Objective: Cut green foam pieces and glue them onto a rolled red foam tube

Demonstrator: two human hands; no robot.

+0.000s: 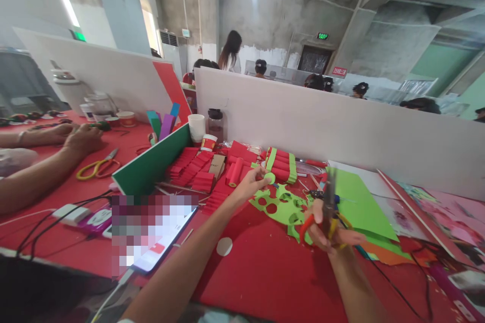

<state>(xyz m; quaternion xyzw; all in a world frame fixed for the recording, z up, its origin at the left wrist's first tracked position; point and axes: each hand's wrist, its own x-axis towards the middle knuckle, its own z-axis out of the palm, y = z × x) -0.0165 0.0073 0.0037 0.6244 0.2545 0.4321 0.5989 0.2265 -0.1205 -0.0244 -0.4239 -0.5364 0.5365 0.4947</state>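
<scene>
My left hand (pixel 254 184) pinches a small light-green disc (pixel 269 178) between thumb and fingertips. It is beside a bundle of red rolls (pixel 282 165) banded with light-green strips. My right hand (pixel 322 229) is closed around scissors (pixel 329 197) with red and yellow handles, their blades pointing up and blurred by motion. Between the hands lies a light-green sheet (pixel 282 212) with several round holes cut from it. A single red roll (pixel 235 172) lies left of the bundle. A white disc (pixel 224 247) rests on the red table (pixel 265 272) nearer to me.
Stacks of folded red pieces (pixel 189 164) sit by a green divider (pixel 151 161). A phone (pixel 162 242) with a cable lies at left. Green sheets (pixel 364 202) are stacked at right. A white partition (pixel 322 126) stands behind. A co-worker's hands (pixel 81 139) are at far left, near yellow-handled scissors (pixel 98 167).
</scene>
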